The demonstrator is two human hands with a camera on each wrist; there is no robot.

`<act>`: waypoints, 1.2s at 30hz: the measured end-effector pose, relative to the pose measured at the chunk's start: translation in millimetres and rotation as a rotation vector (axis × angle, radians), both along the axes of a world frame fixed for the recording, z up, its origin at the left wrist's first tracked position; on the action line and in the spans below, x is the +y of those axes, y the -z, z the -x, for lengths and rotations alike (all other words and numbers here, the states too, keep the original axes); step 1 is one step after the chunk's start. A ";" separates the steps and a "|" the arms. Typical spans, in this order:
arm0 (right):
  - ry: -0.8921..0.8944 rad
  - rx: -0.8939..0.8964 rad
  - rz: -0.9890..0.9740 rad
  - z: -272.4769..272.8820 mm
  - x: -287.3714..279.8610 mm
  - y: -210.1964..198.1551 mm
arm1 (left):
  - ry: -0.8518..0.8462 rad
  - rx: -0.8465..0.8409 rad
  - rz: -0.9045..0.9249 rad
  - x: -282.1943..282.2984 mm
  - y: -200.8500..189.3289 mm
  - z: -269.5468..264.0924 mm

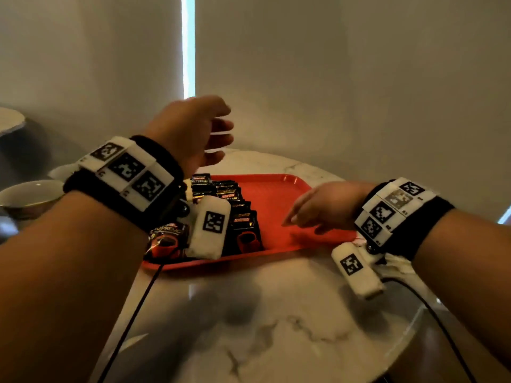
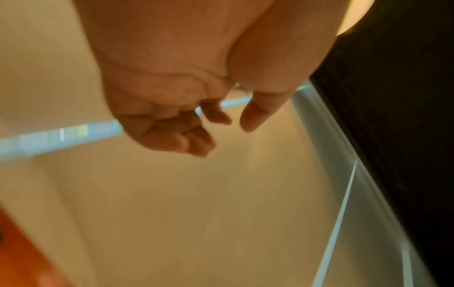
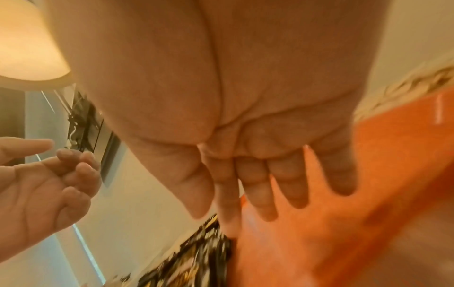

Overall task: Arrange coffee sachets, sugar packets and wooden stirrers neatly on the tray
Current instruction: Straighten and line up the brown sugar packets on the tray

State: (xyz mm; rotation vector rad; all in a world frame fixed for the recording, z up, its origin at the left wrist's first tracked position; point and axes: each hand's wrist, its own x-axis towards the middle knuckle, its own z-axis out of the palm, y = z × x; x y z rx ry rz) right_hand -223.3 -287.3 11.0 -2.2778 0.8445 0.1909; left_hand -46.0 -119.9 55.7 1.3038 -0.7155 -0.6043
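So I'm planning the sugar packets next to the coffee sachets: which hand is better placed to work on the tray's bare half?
Right hand, probably: it is low over the red tray's bare side, fingers extended, empty. The left hand is raised above the coffee sachets, also empty.

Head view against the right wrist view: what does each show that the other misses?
Only the head view shows the marble table, the whole red tray, both tagged wristbands, a white bowl at the left, and where each hand sits: left hand raised above the tray's far left corner, right hand low over the bare right part.

Only the right wrist view shows the right palm with fingers spread straight and holding nothing, plus a lamp shade.

Both show the tray, the dark coffee sachets and the left hand with loosely curled, empty fingers.
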 end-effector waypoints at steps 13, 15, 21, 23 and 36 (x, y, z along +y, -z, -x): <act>0.023 0.293 0.573 102.0 -51.3 -15.7 | 0.232 0.278 0.124 -79.9 75.0 37.7; -0.044 0.342 0.567 106.0 -48.7 -9.9 | 0.224 0.281 0.127 -78.6 77.2 34.9; -0.180 0.503 0.565 100.3 -34.6 5.5 | 0.215 0.309 0.135 -74.7 79.5 37.9; -0.185 0.536 0.602 100.4 -32.9 6.8 | 0.224 0.301 0.131 -75.3 80.2 40.4; -0.229 0.590 0.859 95.9 -31.4 28.7 | 0.237 0.277 0.081 -73.4 81.9 49.2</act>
